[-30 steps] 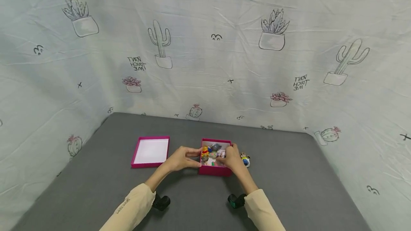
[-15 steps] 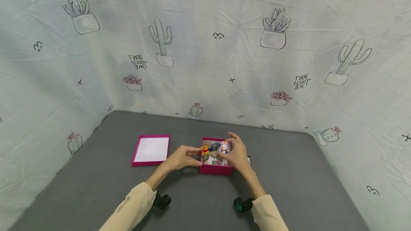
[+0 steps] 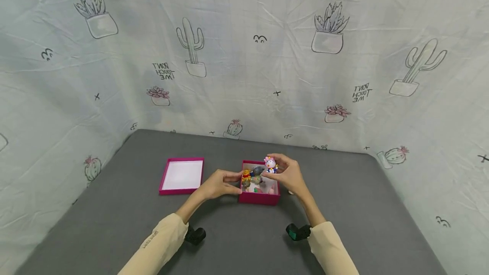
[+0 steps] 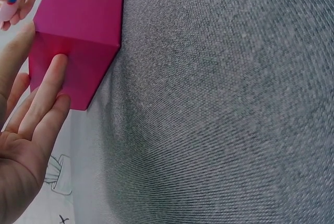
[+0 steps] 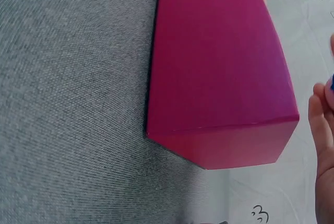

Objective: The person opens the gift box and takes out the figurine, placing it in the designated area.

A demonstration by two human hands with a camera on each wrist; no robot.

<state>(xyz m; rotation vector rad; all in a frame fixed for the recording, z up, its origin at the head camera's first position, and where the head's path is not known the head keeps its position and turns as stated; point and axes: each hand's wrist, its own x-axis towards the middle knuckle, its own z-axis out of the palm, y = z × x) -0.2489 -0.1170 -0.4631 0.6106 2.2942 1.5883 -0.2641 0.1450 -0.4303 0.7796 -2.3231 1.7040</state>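
My right hand (image 3: 290, 176) pinches a small toy figurine (image 3: 271, 165), white and pink with some blue, above the right side of an open magenta box (image 3: 259, 198). Inside the box lie several more figurines, among them a yellow bear in red (image 3: 246, 176) and a grey one (image 3: 257, 171). My left hand (image 3: 217, 186) rests against the box's left wall. In the left wrist view its fingers (image 4: 49, 85) are fairly straight and touch the wall. The right wrist view shows only part of the right hand (image 5: 324, 130) and a sliver of the figurine.
A magenta lid (image 3: 185, 176) with a white inside lies to the left of the box on the grey table (image 3: 126, 207). Another figurine (image 3: 291, 192) stands right of the box, mostly hidden behind the right hand. A printed cloth hangs behind.
My right hand has lifted the white and pink figurine up out of the box and moved slightly right and back. The left hand stays against the box.
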